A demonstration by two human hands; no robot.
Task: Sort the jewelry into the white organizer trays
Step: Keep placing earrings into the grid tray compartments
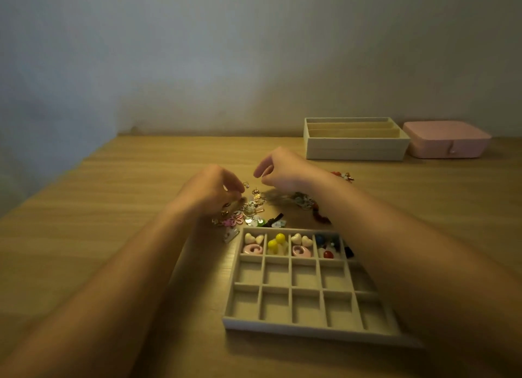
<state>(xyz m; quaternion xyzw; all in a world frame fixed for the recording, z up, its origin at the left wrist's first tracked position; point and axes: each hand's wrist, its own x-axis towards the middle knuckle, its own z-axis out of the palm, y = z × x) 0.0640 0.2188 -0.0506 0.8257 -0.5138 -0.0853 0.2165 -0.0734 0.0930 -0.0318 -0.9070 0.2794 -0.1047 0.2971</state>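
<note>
A loose pile of jewelry (250, 212) lies on the wooden table, just beyond a white grid tray (305, 325). The tray's far row holds cream hearts, pink rings, yellow balls and red and blue beads; its other compartments are bare. My left hand (210, 192) hovers over the pile with curled fingers, and its fingertips pinch a small gold ring piece (245, 184). My right hand (282, 171) is raised beside it with fingers curled inward; whether it holds anything is not visible. More jewelry (306, 204) lies under my right wrist.
A second white tray (354, 149) with long slots stands at the back right, next to a shut pink jewelry box (446, 143). A small red and white cluster (343, 175) lies in front of them. A wall runs along the table's far edge.
</note>
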